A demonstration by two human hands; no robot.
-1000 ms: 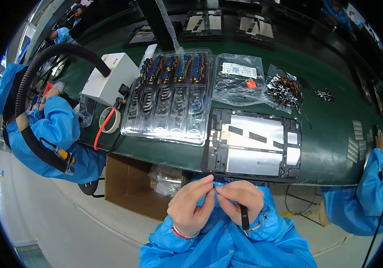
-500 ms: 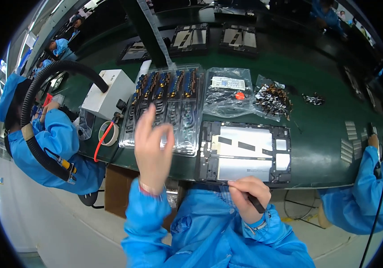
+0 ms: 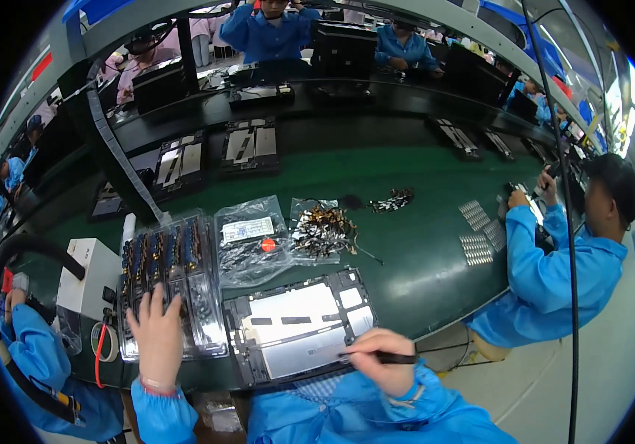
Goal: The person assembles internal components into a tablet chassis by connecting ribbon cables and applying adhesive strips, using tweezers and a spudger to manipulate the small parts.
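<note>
My left hand [image 3: 156, 337] is over the near part of a clear plastic tray [image 3: 217, 325], fingers apart and with nothing seen in them. Rows of small dark parts with blue and gold bits fill the tray. My right hand [image 3: 385, 362] is closed round a slim black tool [image 3: 397, 358], like tweezers, whose exact kind I cannot make out. Its tip points left over the near right part of an opened tablet [image 3: 295, 303]. This tablet has a black frame, silver battery panels and dark strips, and lies slightly turned at the table's front edge.
Behind the tablet lie a clear bag [image 3: 247, 255], a pile of small flex parts [image 3: 323, 231] and a smaller dark pile [image 3: 391, 200]. A white box [image 3: 86, 277] with a black hose stands left. Metal pieces [image 3: 476, 250] lie right, near a co-worker [image 3: 562, 244]. More opened tablets [image 3: 251, 146] lie farther back.
The view has swung up and to the right. My left hand's fingers have spread out over the tray. The tool in my right hand now points in over the tablet.
</note>
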